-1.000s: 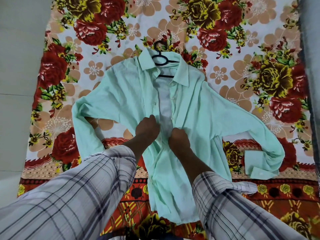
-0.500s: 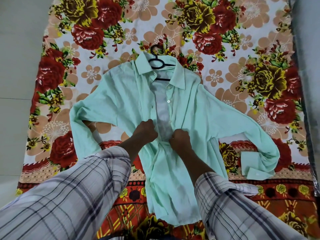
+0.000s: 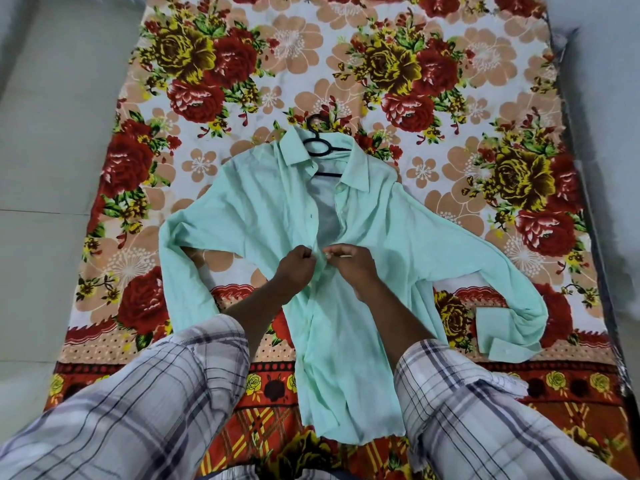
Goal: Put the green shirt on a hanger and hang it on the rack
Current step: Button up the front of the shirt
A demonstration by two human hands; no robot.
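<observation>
Right now the biggest thing under you is the flowered bedsheet [image 3: 450,209], spread flat with pale floor [image 3: 52,168] showing off its left edge. On it lies the green shirt [image 3: 346,323], front up, collar away from you, both sleeves thrown out sideways and bent back toward the hem; the cuff of the right-side sleeve sits folded near the sheet's red border. No rack is in view.

The black hanger [image 3: 320,147] is already inside the shoulders — its hook pokes out past the collar and a bar shows in the open neck. Below the collar the front gapes, with grey lining visible down to where you are working.

Your left hand [image 3: 294,271] is closed in a pinch on the left front edge, and your right hand [image 3: 353,268] pinches the right edge just beside it, fingertips nearly touching at the middle of the chest. That reads as doing up a button, though the button itself is too small to make out. Your checked sleeves [image 3: 156,393] hang over the lower part of the shirt.

What could go wrong from here:
- Pulling the two edges toward you may drag the shoulders off the hanger, since nothing pins it to the sheet.
- Matching a button to the wrong hole would leave the front crooked — the loose cloth makes that easy.
- When you lift by the hook, the bent sleeves could snag or tug the shirt lopsided.
</observation>
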